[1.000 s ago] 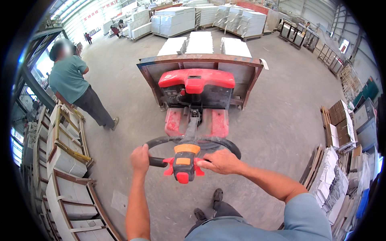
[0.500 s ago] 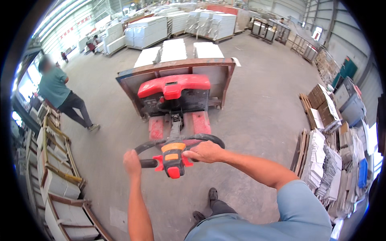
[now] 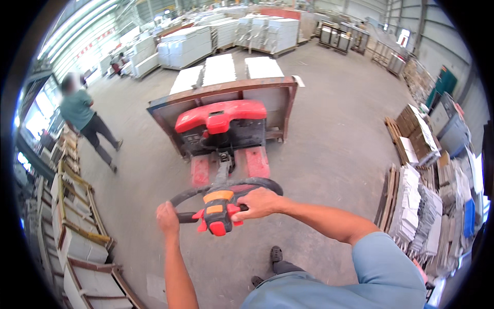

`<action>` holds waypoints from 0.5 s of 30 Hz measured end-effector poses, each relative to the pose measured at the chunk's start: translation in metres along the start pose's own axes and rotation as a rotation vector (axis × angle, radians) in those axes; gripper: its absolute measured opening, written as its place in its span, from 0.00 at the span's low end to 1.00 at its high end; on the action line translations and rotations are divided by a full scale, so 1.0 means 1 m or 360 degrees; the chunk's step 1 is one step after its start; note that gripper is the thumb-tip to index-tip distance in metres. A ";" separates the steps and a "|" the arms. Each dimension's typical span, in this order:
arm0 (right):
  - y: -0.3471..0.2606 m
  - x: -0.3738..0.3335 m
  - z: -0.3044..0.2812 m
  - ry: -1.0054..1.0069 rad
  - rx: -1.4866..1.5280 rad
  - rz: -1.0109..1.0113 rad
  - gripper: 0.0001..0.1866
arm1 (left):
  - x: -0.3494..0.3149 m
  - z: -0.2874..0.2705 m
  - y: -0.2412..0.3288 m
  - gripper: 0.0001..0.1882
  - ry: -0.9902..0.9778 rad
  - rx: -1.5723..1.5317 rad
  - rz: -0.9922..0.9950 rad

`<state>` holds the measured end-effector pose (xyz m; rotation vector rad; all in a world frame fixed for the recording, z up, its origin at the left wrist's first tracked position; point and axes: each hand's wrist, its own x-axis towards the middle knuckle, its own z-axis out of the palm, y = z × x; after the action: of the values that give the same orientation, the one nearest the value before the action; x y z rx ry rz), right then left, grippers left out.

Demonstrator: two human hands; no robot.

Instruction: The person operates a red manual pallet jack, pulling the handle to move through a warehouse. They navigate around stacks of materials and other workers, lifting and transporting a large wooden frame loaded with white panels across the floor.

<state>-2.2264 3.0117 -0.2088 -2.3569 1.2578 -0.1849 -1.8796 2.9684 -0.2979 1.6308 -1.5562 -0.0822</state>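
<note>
An electric pallet jack [image 3: 220,114] with a red cover and red base plates stands in front of me. Its tiller head [image 3: 216,212], black with orange and red parts and a black loop guard, points back toward me. Round the left end of the handle my left hand [image 3: 168,218] is closed. My right hand [image 3: 259,202] grips the right side, its thumb by the red control; part of the grip is hidden under the fingers. Beyond the jack sits a rusty metal frame [image 3: 172,105] carrying stacks of white slabs [image 3: 218,70].
At the left, a person in a green shirt [image 3: 77,108] walks on the concrete floor. Wooden and metal racks [image 3: 85,242] line the left side. Pallets of stacked boards [image 3: 406,201] and cartons [image 3: 418,136] stand right. Large white stacks [image 3: 185,47] lie across the back.
The tiller head has swung slightly, its left end lower, both hands moving with it. My right thumb has shifted over the control. The person at left has taken a step.
</note>
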 end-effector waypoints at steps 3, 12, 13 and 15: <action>-0.001 0.005 -0.001 -0.0139 0.0002 -0.0015 0.42 | 0.000 -0.002 -0.004 0.27 0.0010 0.0010 -0.0020; 0.011 0.032 0.019 -0.0289 0.0370 -0.0145 0.41 | 0.001 -0.003 -0.019 0.26 0.0088 -0.0061 -0.0147; 0.010 0.033 0.017 -0.0345 0.0371 -0.0156 0.41 | 0.000 -0.005 -0.018 0.25 0.0084 -0.0094 -0.0182; 0.001 0.036 0.010 -0.0441 0.0343 -0.0141 0.40 | 0.001 -0.008 -0.013 0.25 0.0074 -0.0173 -0.0232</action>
<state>-2.2033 2.9856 -0.2218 -2.1658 0.9534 -0.0182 -1.8647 2.9697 -0.2996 1.6468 -1.3731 -0.2023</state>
